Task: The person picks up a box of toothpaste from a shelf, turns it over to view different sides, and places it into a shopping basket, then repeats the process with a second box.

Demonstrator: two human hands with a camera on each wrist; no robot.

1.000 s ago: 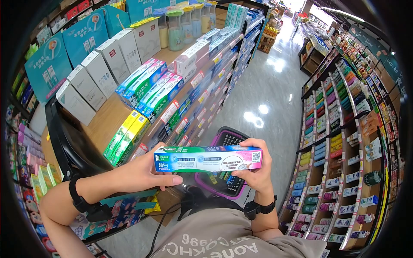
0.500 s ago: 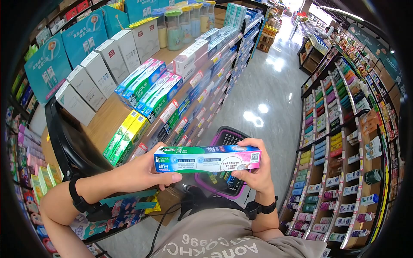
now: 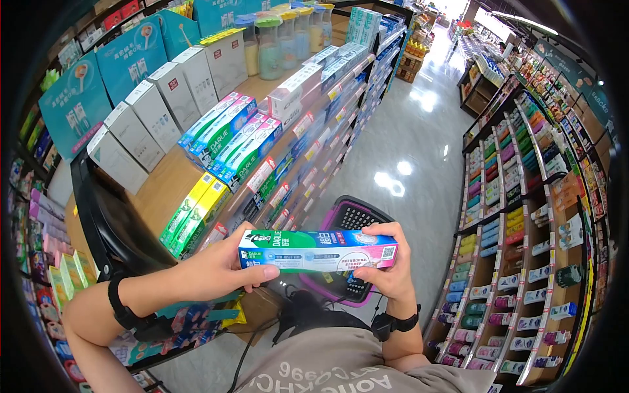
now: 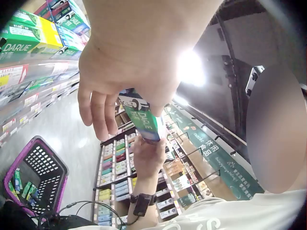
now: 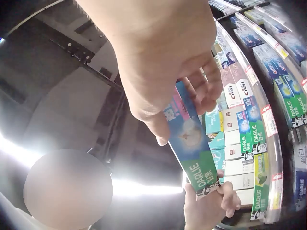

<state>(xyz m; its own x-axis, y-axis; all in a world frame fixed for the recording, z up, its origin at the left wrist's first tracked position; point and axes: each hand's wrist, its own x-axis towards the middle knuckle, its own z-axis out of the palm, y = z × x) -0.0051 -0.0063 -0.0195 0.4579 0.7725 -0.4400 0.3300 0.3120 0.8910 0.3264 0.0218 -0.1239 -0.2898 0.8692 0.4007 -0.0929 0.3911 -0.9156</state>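
A long green, blue and white Darlie toothpaste box [image 3: 314,252] is held level in front of the torso. My left hand [image 3: 229,265] grips its left end with the thumb along the printed side, while my right hand [image 3: 393,265] pinches the right end between thumb and fingers. In the left wrist view the left hand [image 4: 129,62] covers one end of the box [image 4: 142,115]. The right wrist view shows the right hand [image 5: 168,67] on the pink and blue end of the box [image 5: 192,143], with the left hand [image 5: 208,206] at the Darlie end.
On the left, a shelf top [image 3: 154,196] bears Darlie boxes [image 3: 226,141], white boxes [image 3: 134,124] and lidded bottles [image 3: 268,52]. A purple-rimmed black basket [image 3: 337,213] stands on the floor beyond the hands. Shelves of bottles [image 3: 504,262] line the right side.
The box has tilted so that its top face with the large logo shows more. Both hands keep their grip. The surroundings have shifted slightly in the head view.
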